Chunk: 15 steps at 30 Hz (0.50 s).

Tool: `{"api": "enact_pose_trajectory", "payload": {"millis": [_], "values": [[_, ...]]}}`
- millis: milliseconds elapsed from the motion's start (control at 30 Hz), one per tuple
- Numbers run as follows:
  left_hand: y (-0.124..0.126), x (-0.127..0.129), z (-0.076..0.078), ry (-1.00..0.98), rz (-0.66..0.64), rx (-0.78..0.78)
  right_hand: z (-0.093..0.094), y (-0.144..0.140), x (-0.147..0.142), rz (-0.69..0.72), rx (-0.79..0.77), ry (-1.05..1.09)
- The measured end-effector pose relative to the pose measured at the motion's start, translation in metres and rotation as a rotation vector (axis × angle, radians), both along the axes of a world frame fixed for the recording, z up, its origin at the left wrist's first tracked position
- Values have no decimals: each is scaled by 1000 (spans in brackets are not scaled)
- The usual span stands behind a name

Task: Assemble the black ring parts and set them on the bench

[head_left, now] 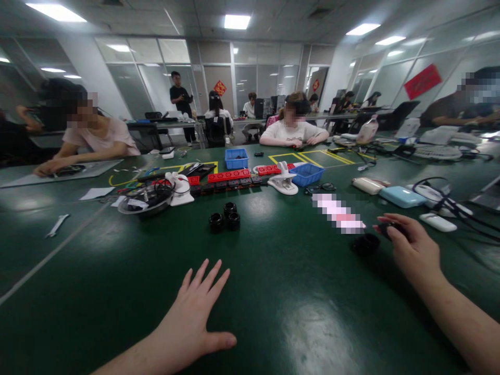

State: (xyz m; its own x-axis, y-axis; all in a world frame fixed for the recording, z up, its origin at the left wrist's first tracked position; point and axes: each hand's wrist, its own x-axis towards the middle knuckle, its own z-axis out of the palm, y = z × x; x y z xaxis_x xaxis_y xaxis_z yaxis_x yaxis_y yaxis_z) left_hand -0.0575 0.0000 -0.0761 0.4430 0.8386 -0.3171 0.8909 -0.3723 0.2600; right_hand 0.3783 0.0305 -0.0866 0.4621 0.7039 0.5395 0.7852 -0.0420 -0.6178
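Observation:
My left hand point(197, 312) is spread over the green table point(265, 291), palm down and empty, its fingers pointing away from me. My right hand point(414, 247) is closed round a small black round part point(392, 230), mostly covered by the fingers. Just left of that hand a black ring-shaped part point(366, 244) rests on the table. Beyond my left hand's fingertips, three short black cylinders, hollow-looking at the top, sit in a tight group; the nearest left one point(216, 221) touches or nearly touches the others.
Red and black socket strips point(228, 176) lie across the table's middle. Around them are white clip stands point(283, 179), a metal bowl of parts point(146, 205) and blue bins point(308, 174). A wrench point(58, 226) lies left. At right are a light-blue case point(403, 196) and cables. Several people sit around.

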Motion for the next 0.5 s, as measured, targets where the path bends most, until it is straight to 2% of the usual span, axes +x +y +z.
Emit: {"api": "enact_pose_trajectory", "payload": {"millis": [167,500], "values": [[0,0,3,9,-8,-1,4,-2,-7,36,-120,-136],[0,-4,-4,3,-14,19,6,-3,-14,37,-199,-248]]}}
